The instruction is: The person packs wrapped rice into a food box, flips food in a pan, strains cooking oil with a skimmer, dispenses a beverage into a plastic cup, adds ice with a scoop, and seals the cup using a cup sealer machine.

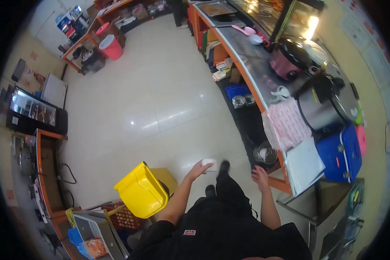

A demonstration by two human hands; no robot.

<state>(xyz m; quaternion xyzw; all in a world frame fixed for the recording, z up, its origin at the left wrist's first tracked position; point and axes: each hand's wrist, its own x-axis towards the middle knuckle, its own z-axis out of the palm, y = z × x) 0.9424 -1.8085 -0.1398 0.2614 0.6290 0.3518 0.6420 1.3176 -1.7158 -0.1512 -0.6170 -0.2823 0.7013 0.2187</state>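
Note:
My left hand [197, 169] is closed around a small white object [209, 164], held out over the floor in front of my legs. It looks boxy or like a folded pad; its exact kind does not show. To the left of that forearm stands a yellow bin [143, 190] with its lid side facing up. My right hand [260, 178] hangs with nothing in it, its fingers bent a little and apart. Nearest to it are the corner of the orange-edged counter [280, 185] and a round clear container [265, 154] on the lower shelf.
Along the right counter stand a large steel pot [323, 108], a pink rice cooker [286, 60] and a blue cool box [340, 154]. Egg trays [125, 216] and a grey bin [100, 229] sit at lower left. A pink bucket [111, 47] and a standing person [178, 13] are farther off.

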